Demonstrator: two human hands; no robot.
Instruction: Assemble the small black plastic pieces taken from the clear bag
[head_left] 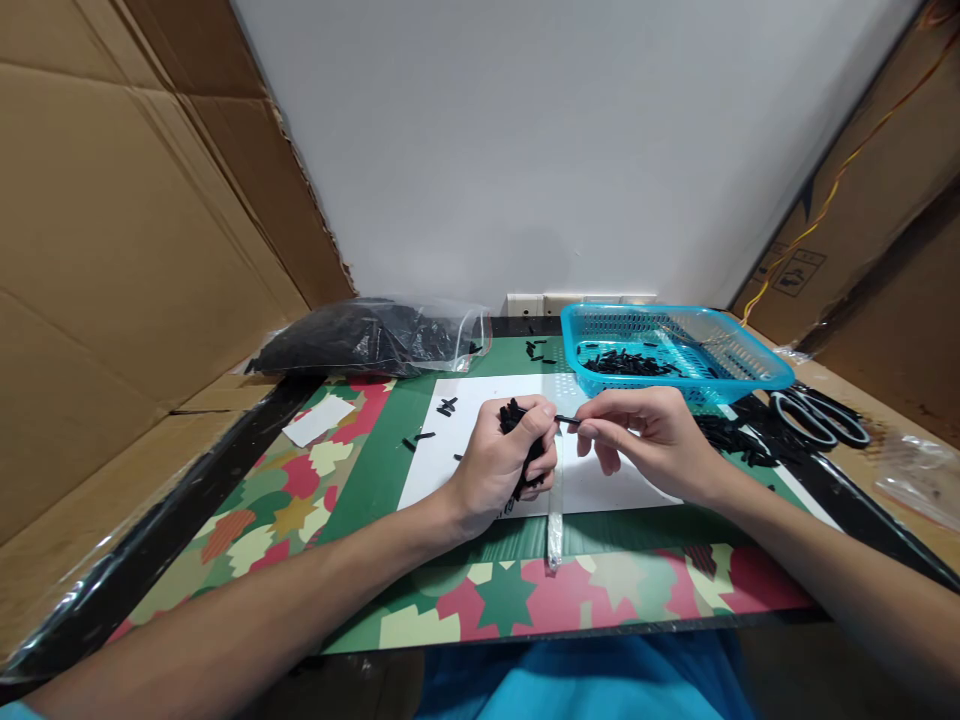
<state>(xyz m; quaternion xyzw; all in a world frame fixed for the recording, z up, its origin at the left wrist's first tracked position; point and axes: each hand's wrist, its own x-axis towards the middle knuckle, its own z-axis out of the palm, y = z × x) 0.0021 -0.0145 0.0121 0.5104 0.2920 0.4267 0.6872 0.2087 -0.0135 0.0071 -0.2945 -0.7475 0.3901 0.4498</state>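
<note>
My left hand (499, 455) is closed around a bunch of small black strips (529, 468), which stick out above and below the fingers. Between the left thumb and forefinger one end of a thin black strip (568, 420) shows. My right hand (637, 430) pinches the other end of that strip between thumb and forefinger. Both hands are over a white sheet of paper (442, 450). Below them lies a narrow strip wrapped in clear plastic (555, 530). Several loose black pieces (447, 406) lie on the paper and beside it.
A blue plastic basket (750, 372) with black pieces stands at the back right. Scissors (821, 415) lie beside it, near a black pile (739, 440). At the back left sits a clear bag (375, 337) of black material. Cardboard (135, 170) walls flank the table.
</note>
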